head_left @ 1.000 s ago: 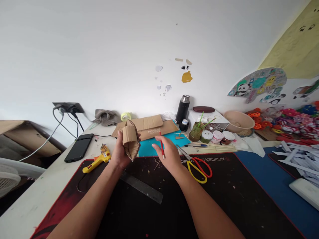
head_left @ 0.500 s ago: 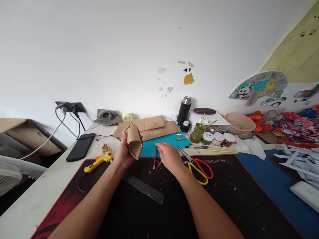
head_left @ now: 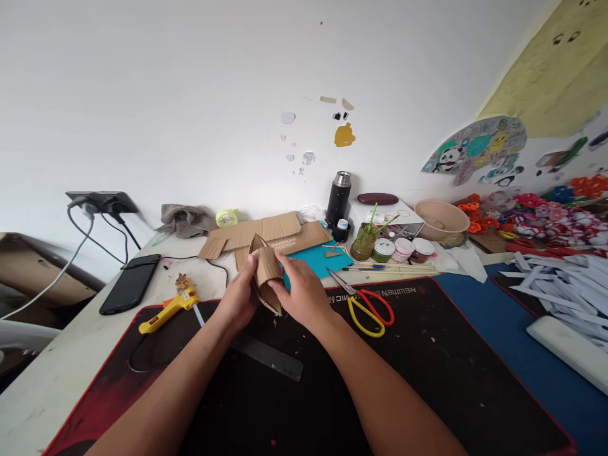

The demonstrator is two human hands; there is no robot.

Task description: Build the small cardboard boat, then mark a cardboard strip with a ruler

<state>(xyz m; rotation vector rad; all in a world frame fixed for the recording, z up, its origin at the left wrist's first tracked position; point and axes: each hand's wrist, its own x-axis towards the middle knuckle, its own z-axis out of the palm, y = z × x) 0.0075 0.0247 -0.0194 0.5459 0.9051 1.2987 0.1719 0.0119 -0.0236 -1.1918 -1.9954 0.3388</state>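
Note:
A folded piece of brown corrugated cardboard (head_left: 268, 265), hollow with a pointed far end, is held above the black mat. My left hand (head_left: 239, 296) grips its left side, the thumb along the edge. On the right side my right hand (head_left: 303, 292) closes on it, index finger along the top and thumb at the near opening. Beneath my left wrist a dark ruler (head_left: 273, 361) lies on the mat. Right of my right hand are scissors (head_left: 365, 307) with red and yellow handles. The red pencil is out of sight.
A yellow glue gun (head_left: 171, 309) lies left on the black mat (head_left: 403, 367), beside a phone (head_left: 130, 285). Behind are flat cardboard (head_left: 304, 240), a blue sheet (head_left: 320, 258), a black flask (head_left: 339, 199), paint jars (head_left: 384, 249) and a bowl (head_left: 441, 218). Paper strips (head_left: 560, 278) lie right.
My right hand has moved from the red pencil on the mat left to the cardboard piece and grips it. The piece has tilted in my left hand. The view has shifted right.

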